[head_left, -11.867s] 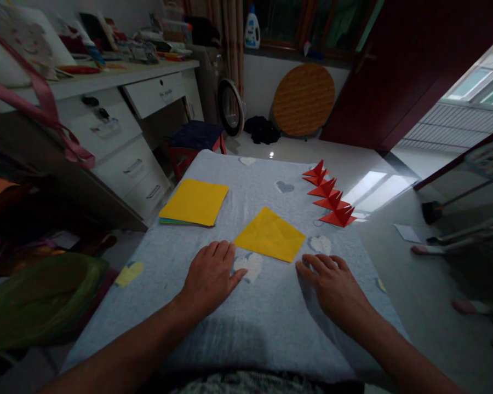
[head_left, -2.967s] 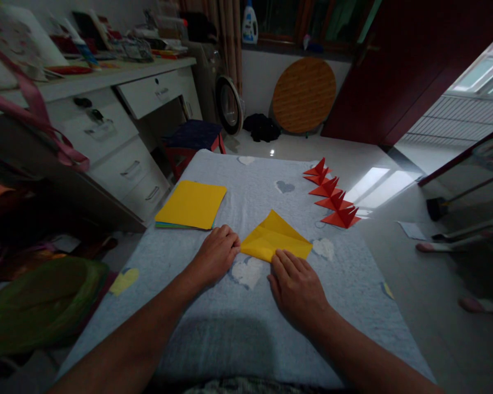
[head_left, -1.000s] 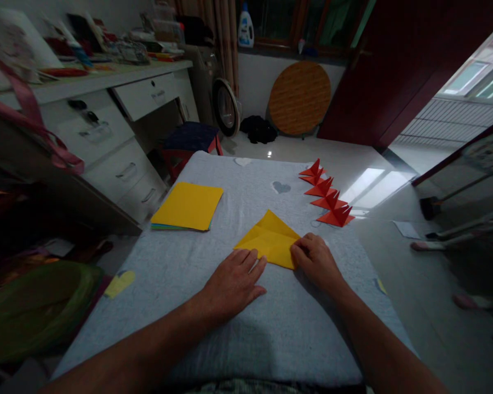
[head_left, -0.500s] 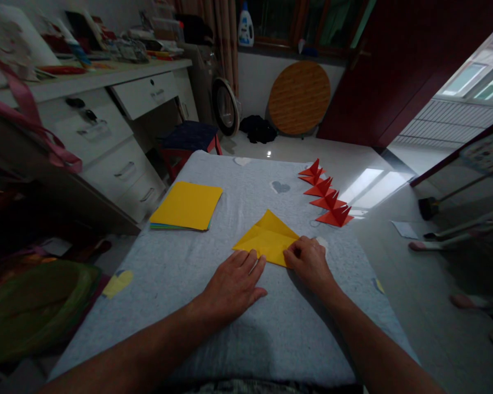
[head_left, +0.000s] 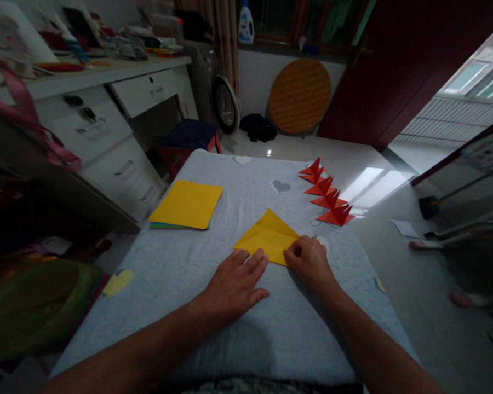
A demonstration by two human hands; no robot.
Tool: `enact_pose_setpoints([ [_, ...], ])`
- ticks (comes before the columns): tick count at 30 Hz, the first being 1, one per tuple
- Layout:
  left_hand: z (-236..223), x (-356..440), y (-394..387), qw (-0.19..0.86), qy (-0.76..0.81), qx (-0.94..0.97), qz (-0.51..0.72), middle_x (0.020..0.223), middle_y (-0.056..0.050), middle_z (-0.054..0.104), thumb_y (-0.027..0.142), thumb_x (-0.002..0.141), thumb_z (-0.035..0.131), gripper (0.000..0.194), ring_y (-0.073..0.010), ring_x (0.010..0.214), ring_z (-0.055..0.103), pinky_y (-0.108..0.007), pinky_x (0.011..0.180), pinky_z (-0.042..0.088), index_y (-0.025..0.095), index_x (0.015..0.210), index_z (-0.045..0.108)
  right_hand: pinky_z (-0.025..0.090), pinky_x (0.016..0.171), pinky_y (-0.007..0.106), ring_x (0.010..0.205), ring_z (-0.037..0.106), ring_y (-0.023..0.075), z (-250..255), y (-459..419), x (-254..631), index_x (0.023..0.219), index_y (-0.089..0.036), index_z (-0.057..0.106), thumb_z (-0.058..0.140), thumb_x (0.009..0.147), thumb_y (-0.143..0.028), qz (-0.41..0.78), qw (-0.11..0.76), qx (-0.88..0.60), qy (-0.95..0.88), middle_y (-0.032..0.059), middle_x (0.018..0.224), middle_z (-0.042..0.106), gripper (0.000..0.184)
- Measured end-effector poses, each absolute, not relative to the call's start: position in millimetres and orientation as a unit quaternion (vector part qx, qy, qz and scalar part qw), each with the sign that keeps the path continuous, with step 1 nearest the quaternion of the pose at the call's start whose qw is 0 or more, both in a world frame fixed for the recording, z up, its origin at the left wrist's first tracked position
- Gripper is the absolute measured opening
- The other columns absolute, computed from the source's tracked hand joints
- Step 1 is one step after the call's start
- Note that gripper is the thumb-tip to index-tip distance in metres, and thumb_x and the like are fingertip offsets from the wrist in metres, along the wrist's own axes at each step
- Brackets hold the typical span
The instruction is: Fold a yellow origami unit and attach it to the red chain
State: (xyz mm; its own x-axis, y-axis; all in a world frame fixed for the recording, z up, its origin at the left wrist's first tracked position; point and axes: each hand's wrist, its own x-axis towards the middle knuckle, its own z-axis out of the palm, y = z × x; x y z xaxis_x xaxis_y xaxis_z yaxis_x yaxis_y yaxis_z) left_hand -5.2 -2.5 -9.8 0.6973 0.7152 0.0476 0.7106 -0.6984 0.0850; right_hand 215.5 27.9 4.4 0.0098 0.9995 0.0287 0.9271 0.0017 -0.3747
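Observation:
A folded sheet of yellow origami paper [head_left: 268,232] lies on the cloth-covered table [head_left: 296,323], one corner pointing away from me. Creases run across its surface. My left hand [head_left: 238,282] rests flat, its fingertips on the paper's near left edge and its thumb stretched out to the side. At the near right corner, my right hand [head_left: 310,257] pinches the paper between thumb and forefinger. Several red folded paper pieces [head_left: 324,191] with upright points stand in a row at the far right. A stack of square paper [head_left: 188,203], yellow on top, lies at the left.
A white desk with drawers [head_left: 107,128] stands to the left, a blue-topped stool [head_left: 193,134] beyond the table. Farther back are a washing machine with its round door [head_left: 225,104] ajar and a round wooden board [head_left: 299,96]. A green-lined bin [head_left: 36,309] sits at lower left.
My left hand has shifted slightly, its fingers sliding a little to the right along the paper's near edge. My right hand keeps its pinch in nearly the same place.

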Motion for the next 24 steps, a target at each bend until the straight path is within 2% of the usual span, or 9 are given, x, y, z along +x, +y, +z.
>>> enact_pose_setpoints([
  [4,-8.7,-7.3,-0.8,0.044,0.376,0.925,0.034,0.154,-0.006,0.043,0.06,0.095,0.044,0.067,-0.0281,0.124,0.047,-0.042,0.106,0.034,0.019,0.148,0.04,0.03,0.069,0.032,0.074,0.054,0.0193,5.5,27.6,215.2,0.064,-0.018,0.068,0.063,0.08,-0.022,0.125,0.136,-0.699,-0.69,0.0052,0.074,0.067,0.018],
  [14,-3.4,-3.5,-2.6,0.052,0.389,0.92,0.029,0.151,-0.008,0.047,0.057,0.094,0.05,0.065,-0.0295,0.124,0.047,-0.044,0.106,0.035,0.018,0.146,0.043,0.032,0.069,0.031,0.074,0.055,0.0182,7.8,27.5,216.6,0.063,-0.017,0.068,0.063,0.08,-0.022,0.137,0.144,-0.699,-0.687,0.0044,0.073,0.067,0.018],
  [24,-9.3,-4.0,-1.4,0.055,0.379,0.923,0.028,0.152,-0.012,0.044,0.057,0.097,0.042,0.064,-0.0273,0.141,0.037,-0.042,0.116,0.027,0.016,0.146,0.041,0.032,0.065,0.03,0.068,0.055,0.0165,9.7,27.9,218.6,0.06,-0.018,0.066,0.062,0.08,-0.021,0.158,0.158,-0.688,-0.69,0.0033,0.069,0.066,0.02],
])
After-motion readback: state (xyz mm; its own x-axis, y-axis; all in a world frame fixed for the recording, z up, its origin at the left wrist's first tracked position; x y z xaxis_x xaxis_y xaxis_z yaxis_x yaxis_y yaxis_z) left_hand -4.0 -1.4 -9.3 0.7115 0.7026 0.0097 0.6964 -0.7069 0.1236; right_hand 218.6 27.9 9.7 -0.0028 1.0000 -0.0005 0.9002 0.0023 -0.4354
